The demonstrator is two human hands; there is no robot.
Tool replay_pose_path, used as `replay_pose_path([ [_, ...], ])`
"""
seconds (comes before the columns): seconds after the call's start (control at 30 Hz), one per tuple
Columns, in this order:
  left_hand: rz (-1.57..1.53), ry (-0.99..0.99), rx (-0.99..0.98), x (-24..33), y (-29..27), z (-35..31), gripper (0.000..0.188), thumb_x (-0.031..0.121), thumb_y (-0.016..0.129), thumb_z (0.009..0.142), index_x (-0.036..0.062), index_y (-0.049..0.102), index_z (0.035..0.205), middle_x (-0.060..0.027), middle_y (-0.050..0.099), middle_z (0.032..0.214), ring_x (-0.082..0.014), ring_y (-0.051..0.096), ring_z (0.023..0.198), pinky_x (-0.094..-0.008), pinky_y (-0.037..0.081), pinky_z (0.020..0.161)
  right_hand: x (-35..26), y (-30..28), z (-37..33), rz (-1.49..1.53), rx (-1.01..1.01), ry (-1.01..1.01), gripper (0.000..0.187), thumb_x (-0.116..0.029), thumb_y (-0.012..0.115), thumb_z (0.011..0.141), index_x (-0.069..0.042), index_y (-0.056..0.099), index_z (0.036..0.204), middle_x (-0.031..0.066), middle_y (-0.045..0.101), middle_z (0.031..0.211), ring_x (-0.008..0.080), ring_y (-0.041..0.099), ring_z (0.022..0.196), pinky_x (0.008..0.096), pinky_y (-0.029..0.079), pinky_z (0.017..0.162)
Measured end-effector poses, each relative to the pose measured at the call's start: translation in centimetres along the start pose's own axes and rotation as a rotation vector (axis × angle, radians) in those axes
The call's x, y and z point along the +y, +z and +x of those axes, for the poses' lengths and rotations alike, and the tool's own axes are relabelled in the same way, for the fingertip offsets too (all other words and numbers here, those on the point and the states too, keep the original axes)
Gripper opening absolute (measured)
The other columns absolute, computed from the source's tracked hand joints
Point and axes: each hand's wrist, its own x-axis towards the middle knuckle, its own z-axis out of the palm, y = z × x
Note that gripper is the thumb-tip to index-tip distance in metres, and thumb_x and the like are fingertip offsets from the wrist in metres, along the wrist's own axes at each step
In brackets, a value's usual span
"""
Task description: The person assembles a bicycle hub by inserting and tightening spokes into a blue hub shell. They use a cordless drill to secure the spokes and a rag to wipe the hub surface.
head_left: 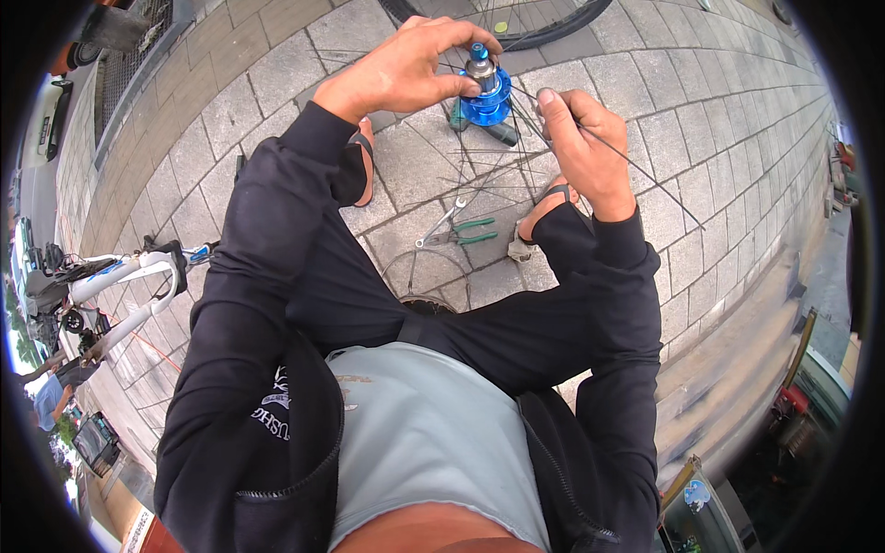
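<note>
Up ahead of my knees is a blue bicycle hub (489, 109) with a silver body and a blue axle end. My left hand (401, 69) grips it at the upper part, thumb and index finger on either side of the axle. Many thin dark spokes (512, 175) hang and fan out from the hub. My right hand (587, 147), just right of it, pinches a spoke between thumb and bent fingers; a long thin length (664, 191) sticks out below the hand. Behind the hub, partly hidden, lies a dark and green handled object (502, 135).
Between my feet, a silver spanner (441, 224) and green-handled pliers (475, 231) lie on the paving. A wheel with a black tyre (558, 35) lies beyond my hands. A white bicycle (138, 281) is at the left. Stone steps (737, 369) run along the right.
</note>
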Motion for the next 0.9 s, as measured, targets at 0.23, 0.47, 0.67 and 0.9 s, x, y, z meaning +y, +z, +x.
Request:
replay_pose_path([
  [0.23,-0.085,-0.338,0.169,0.8,3.0,0.1,0.048,0.022,0.082,0.093,0.0107,0.067,0.138,-0.0061,0.067,0.114,-0.0165,0.061,0.099,-0.0339,0.054,0.086,-1.0,0.7,0.6,0.278,0.139,0.251,0.034,-0.026,0.067,0.107,0.002,0.073,0.089,0.0041,0.067,0.071,0.0087,0.060,0.059,0.0258,0.047,0.055],
  [0.47,-0.187,-0.104,0.375,0.1,4.2,0.7,0.040,0.024,0.078,0.099,0.0086,0.067,0.134,-0.0067,0.063,0.125,-0.0185,0.065,0.104,-0.0339,0.056,0.087,-1.4,0.9,1.3,0.291,0.135,0.237,0.035,-0.029,0.068,0.107,0.003,0.074,0.097,0.0068,0.071,0.077,0.0105,0.064,0.062,0.0254,0.049,0.057],
  [0.67,-0.087,-0.197,0.331,-0.3,2.7,0.7,0.040,0.014,0.074,0.100,0.0080,0.064,0.138,-0.0095,0.062,0.125,-0.0245,0.067,0.108,-0.0372,0.056,0.093,-0.9,-0.6,1.5,0.365,0.179,0.159,0.028,-0.021,0.072,0.105,0.007,0.072,0.111,0.0118,0.076,0.092,0.0145,0.072,0.075,0.0272,0.058,0.067],
  [0.9,-0.035,-0.352,0.227,-2.4,3.4,0.3,0.043,0.014,0.074,0.098,0.0065,0.064,0.139,-0.0118,0.063,0.122,-0.0260,0.066,0.111,-0.0373,0.055,0.095,-2.7,-0.1,2.9,0.312,0.243,-0.136,0.023,-0.014,0.070,0.106,0.007,0.072,0.115,0.0116,0.077,0.096,0.0139,0.074,0.080,0.0262,0.059,0.073],
])
